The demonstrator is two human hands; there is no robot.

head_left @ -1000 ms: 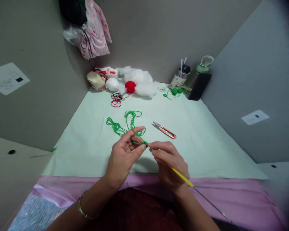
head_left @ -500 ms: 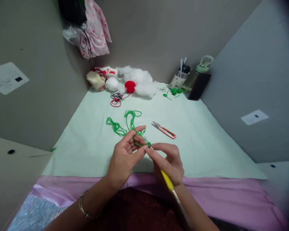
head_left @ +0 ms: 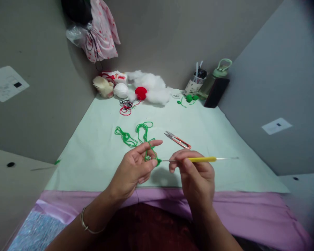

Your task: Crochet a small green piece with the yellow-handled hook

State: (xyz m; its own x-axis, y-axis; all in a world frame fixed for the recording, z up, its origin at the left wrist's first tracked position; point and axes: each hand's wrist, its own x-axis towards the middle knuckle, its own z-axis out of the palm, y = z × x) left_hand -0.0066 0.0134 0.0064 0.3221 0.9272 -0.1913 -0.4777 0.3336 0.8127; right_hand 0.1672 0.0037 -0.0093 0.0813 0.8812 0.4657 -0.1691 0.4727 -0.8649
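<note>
The right hand [head_left: 197, 174] grips the hook [head_left: 202, 159] between thumb and fingers, its shaft level, tip at the small green piece [head_left: 158, 162]. The left hand [head_left: 133, 167] pinches that piece at the thumb, a strand [head_left: 154, 152] crossing its outstretched index finger. My main worry is the tip: I can't make out whether it has caught yarn, and a slack strand could let it slip free. Beyond, the coils [head_left: 125, 136] lie loose on the cloth [head_left: 238, 150]; a tangle there could jerk the tension. The snips [head_left: 178, 140], blades parted, might snag a straying strand.
</note>
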